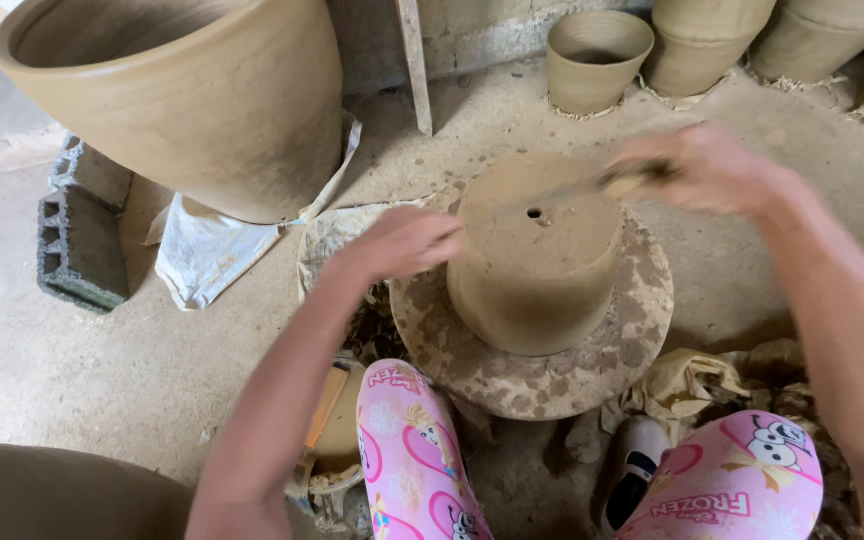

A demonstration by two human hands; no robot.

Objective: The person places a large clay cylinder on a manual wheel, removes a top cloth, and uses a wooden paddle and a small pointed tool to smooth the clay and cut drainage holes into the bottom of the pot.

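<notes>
An upturned clay pot (535,262) sits mouth-down in the middle of a round, clay-spattered wheel disc (592,362), its flat base facing up with a small hole (534,213) near the centre. The left hand (404,242) lies against the pot's upper left edge, fingers loosely curved and palm down on the clay, gripping nothing else. The right hand (704,168) hovers just past the pot's upper right rim, blurred, with its fingers closed around a thin tool (592,185) whose tip reaches over the base toward the hole; what kind of tool it is cannot be made out. Below the disc the person's knees in pink patterned trousers (414,455) frame it on both sides, with a dark and white shoe (634,470) between them and crumpled brownish wrapping (687,385) just to the right. Left of the wheel, a large unfired pot (207,110) stands on a white sack (207,255), and a grey hollow concrete block (77,235) lies beyond on the dusty floor (102,360). Along the back wall stand a smaller open pot (597,60) and several more upturned pots (702,40), with a narrow wooden slat (415,65) leaning upright near them.
</notes>
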